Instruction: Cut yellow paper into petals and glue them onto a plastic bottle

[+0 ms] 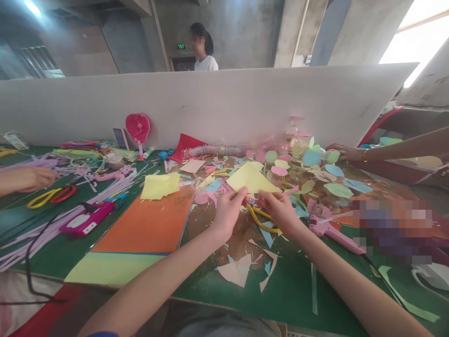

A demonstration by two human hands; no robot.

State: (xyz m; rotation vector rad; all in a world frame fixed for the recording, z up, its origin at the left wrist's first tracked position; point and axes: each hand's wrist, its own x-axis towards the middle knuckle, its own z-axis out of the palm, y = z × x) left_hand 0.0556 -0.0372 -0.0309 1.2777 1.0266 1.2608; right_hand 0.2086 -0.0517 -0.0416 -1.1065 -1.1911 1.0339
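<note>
Between my two hands is a folded piece of yellow paper (250, 177), held over the littered middle of the table. My left hand (229, 208) pinches its lower left part, and my right hand (277, 206) pinches the lower right edge. Beneath my right hand lie yellow-handled scissors (261, 220), partly hidden. More yellow paper (160, 186) rests on an orange sheet (143, 224) to the left. Pale pink paper scraps (236, 270) are on the table nearer to me.
A pink glue gun (331, 229) lies at right, a magenta power strip (87, 218) at left. Cut paper pieces (312, 158) and clear plastic cups spread along the back right. Other people's hands (30, 179) reach in from both sides. A white partition (224, 103) stands behind.
</note>
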